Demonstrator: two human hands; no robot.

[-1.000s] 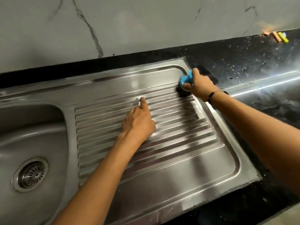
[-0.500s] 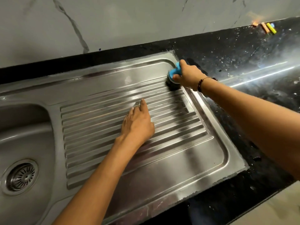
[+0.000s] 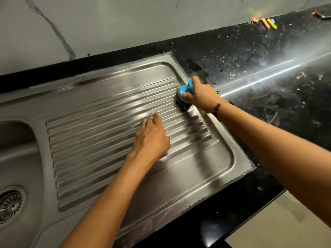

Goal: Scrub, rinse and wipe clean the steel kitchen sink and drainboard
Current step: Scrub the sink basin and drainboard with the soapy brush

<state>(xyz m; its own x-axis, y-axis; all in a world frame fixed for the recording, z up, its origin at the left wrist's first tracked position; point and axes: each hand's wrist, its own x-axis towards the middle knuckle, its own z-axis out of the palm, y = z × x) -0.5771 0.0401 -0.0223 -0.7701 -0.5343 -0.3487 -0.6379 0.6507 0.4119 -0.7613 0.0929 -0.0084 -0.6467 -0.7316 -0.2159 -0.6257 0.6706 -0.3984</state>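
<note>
— What's in the right hand (image 3: pixel 202 97)?
— A scrubber (image 3: pixel 185 91): round blue plastic knob on top, dark wiry pad under it. Fingers curl round the knob, pad pressed on the drainboard (image 3: pixel 111 111) at the far right end of its ribs.
— And the left hand (image 3: pixel 152 138)?
— Flat on the ribs, fingers straight and close together, holding nothing, tips pointing toward the scrubber but apart from it.
— The steel?
— Brushed, shiny; one drainboard with many long parallel ridges, smooth flat margin nearer than the left wrist. One sink (image 3: pixel 19 158) well left of the left fingers, with one round slotted drain (image 3: pixel 10 205).
— Room to move?
— Raised rim just beyond the right knuckles, then black speckled counter (image 3: pixel 268 72). Open ribs stretch left of both hands.
</note>
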